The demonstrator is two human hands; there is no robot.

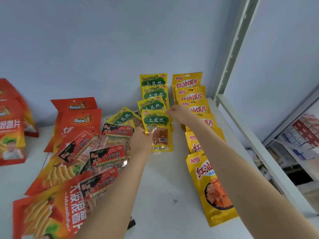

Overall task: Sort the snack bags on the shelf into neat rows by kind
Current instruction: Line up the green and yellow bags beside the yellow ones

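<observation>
A yellow-green potato-shred bag [158, 130] lies at the front of a row of like bags [153, 94] running back to the wall. My left hand [140, 140] grips its left edge and my right hand [179, 113] pinches its top right corner. To the right runs a row of orange-yellow bags [209, 185], partly hidden by my right forearm. Two more yellow-green bags [120, 118] lie loose to the left. Red-and-black gluten strip packs [107, 155] sit jumbled on top of large red chip bags [51, 213].
White shelf surface [164, 187] shows between the two arms. Other red chip bags [10, 128] stand at the far left. A white metal upright [231, 54] and the shelf's right edge [259, 149] border the rows; stacked goods lie beyond it.
</observation>
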